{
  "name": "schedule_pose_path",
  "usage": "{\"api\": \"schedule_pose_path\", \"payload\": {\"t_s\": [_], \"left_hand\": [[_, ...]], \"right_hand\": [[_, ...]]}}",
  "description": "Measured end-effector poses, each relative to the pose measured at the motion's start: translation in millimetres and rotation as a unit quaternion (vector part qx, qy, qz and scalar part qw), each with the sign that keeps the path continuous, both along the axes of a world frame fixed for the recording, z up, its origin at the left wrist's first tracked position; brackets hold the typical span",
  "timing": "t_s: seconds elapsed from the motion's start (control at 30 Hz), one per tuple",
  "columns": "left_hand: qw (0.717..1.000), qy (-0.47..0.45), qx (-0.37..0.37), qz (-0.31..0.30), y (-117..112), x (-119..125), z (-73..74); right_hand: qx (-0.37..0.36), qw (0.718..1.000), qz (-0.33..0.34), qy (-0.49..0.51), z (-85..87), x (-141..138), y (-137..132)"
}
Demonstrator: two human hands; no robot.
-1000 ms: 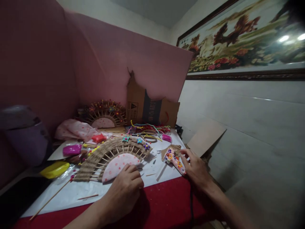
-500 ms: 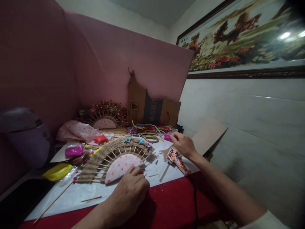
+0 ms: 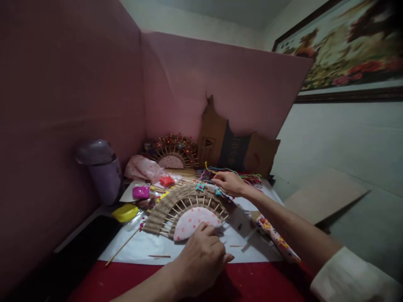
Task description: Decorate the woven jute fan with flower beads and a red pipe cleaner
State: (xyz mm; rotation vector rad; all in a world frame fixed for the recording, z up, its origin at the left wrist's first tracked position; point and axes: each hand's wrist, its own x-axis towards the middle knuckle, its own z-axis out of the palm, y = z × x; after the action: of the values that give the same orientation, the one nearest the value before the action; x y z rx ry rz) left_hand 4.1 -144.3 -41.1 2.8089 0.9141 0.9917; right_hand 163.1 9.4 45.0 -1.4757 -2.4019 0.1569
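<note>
A woven fan-shaped piece of brown cord and thin sticks (image 3: 157,212) lies on white paper, with small clay flowers (image 3: 200,186) along its top edge. Its half-round centre (image 3: 192,224) is pale cloth with pink dots. My left hand (image 3: 206,256) is at the lower edge of this centre, fingers curled; what they hold, if anything, is hidden. Over the top right edge of the fan reaches my right hand (image 3: 229,183), fingers bent together near the blue flower (image 3: 218,191). Nothing nameable shows in them. Under my right forearm lies a flower-patterned tool shaped like a glue gun (image 3: 278,239).
A second fan (image 3: 170,161) stands behind, beside torn cardboard (image 3: 239,151). Coloured pipe cleaners (image 3: 252,176) lie at the back. To the left are magenta (image 3: 140,192), red (image 3: 166,181) and yellow (image 3: 125,213) packets, and a purple container (image 3: 107,176). Loose sticks (image 3: 159,256) lie in front.
The view has turned left. My right hand has moved left from beside a magenta packet to above the fan's top edge. My left hand stays at the fan's lower edge.
</note>
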Motion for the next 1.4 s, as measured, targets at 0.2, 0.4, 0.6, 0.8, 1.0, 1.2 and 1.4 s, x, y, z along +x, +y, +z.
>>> {"api": "schedule_pose_path", "payload": {"t_s": [0.2, 0.4, 0.6, 0.8, 1.0, 1.2, 1.4], "left_hand": [[0.999, -0.022, 0.035, 0.027, 6, -6, 2.8], [0.997, -0.031, 0.055, 0.048, 4, -8, 8.3], [0.998, 0.01, 0.039, 0.051, 1, -6, -1.9], [0.996, 0.05, 0.068, -0.016, 3, -13, 4.4], [0.995, 0.057, 0.083, -0.006, 6, -17, 8.6], [0.996, -0.028, 0.04, 0.07, 8, -15, 6.1], [0.927, -0.311, -0.154, 0.139, 13, -25, 28.7]], "right_hand": [[-0.016, 0.999, 0.021, -0.03, 5.2, -37, 16], [0.122, 0.986, 0.095, -0.069, 11.3, -78, -1], [0.086, 0.937, 0.306, -0.143, 3.7, -172, -35], [0.1, 0.923, 0.284, -0.24, -10.6, -222, -47], [0.091, 0.906, 0.311, -0.273, -5.7, -227, -39], [0.029, 0.953, 0.283, -0.099, 38.0, -193, -15], [-0.263, 0.845, 0.274, 0.376, 41.5, -100, -41]]}}
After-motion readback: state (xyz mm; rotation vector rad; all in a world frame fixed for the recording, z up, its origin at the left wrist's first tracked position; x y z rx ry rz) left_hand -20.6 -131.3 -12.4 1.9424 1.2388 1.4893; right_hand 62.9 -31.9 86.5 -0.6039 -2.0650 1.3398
